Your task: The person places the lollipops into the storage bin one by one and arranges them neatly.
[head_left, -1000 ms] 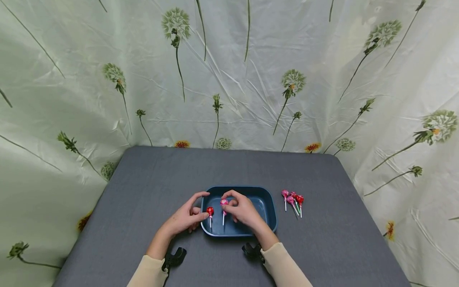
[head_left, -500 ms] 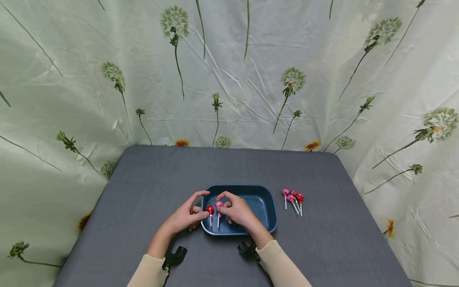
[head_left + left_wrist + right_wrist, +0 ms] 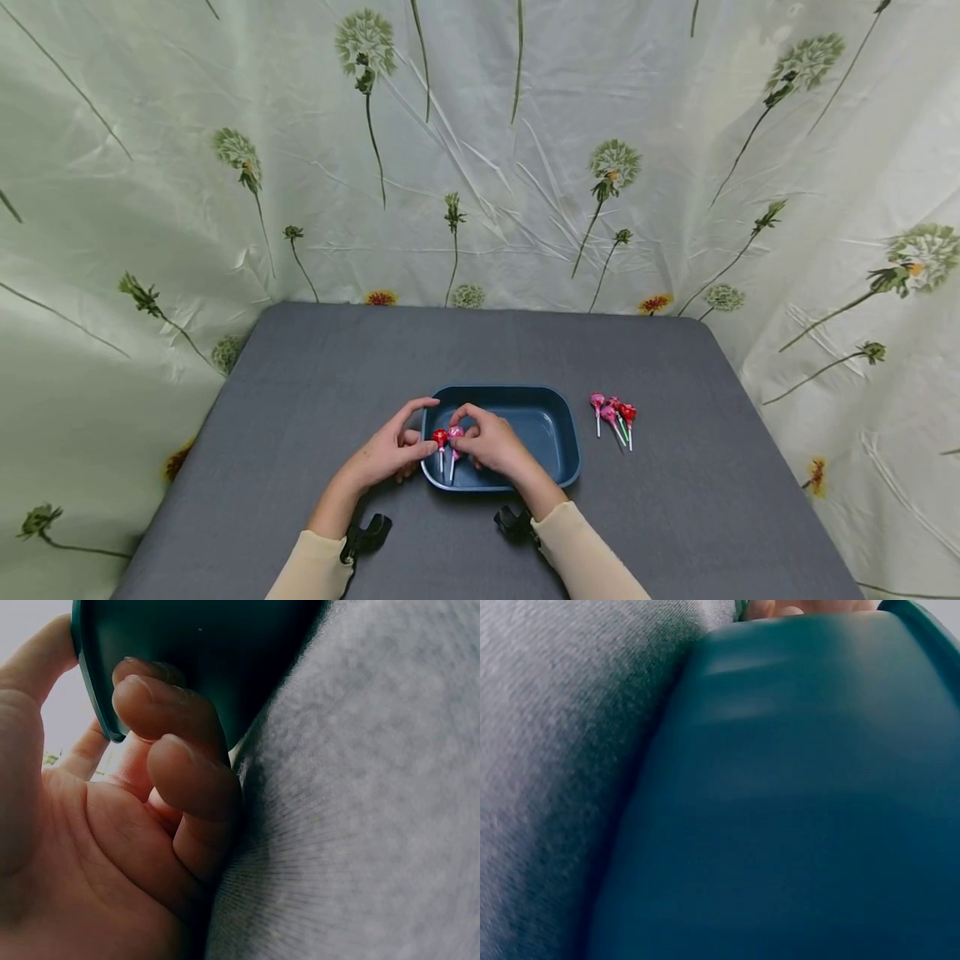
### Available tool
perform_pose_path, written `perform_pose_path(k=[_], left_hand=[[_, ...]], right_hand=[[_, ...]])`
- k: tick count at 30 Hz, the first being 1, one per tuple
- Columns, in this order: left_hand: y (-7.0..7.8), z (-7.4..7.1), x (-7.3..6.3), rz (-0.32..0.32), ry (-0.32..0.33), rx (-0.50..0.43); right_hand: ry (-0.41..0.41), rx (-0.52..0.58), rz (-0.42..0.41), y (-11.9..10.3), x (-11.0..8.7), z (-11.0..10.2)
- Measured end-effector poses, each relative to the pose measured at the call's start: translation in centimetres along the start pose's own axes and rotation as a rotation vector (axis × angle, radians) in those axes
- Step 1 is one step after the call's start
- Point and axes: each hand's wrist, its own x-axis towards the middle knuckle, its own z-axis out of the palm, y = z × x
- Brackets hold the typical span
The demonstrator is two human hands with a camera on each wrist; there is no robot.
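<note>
A blue rectangular tray [image 3: 543, 429] stands on the grey table. My left hand [image 3: 386, 446] grips its left end, thumb and index finger at the rim; in the left wrist view, other fingers [image 3: 196, 780] curl against the outer wall. Inside the tray, at the left, a red-wrapped lollipop [image 3: 440, 436] lies with its stick toward me. Close beside it is a pink-wrapped lollipop [image 3: 455, 432], its head pinched by my right hand [image 3: 491, 443]. The tray's outer wall [image 3: 780, 787] fills most of the right wrist view, which does not show the right fingers.
Several pink and red lollipops [image 3: 609, 414] lie in a loose cluster to the right of the tray on the table [image 3: 360, 358]. A flower-printed curtain [image 3: 517, 208] hangs behind the table and along both sides.
My right hand has moved left inside the tray with the pink lollipop, bringing it close beside the red one. The pink lollipop's stick now slants slightly. My left hand keeps its place on the tray.
</note>
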Motion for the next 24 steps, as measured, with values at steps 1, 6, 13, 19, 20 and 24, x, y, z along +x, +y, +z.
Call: perform_pose_path(k=[1,6,13,19,20,24], left_hand=[[0.03,0.0,0.01,0.002,0.001,0.0],[0.07,0.01,-0.01,0.009,0.001,-0.002],[0.2,-0.01,0.0,0.004,0.001,-0.006],[0.33,0.02,-0.07,0.001,-0.002,-0.007],[0.33,0.02,-0.08,0.001,-0.003,-0.009],[0.3,0.01,-0.08,0.006,-0.01,-0.018]], right_hand=[[-0.002,-0.004,0.001,0.01,-0.01,0.03],[-0.005,-0.026,0.008,0.07,0.06,0.11],[-0.005,-0.041,0.017,0.14,0.24,0.1],[-0.014,-0.045,0.013,0.24,0.22,0.12],[-0.015,-0.046,0.015,0.25,0.2,0.12],[-0.012,-0.06,0.022,0.32,0.17,0.15]])
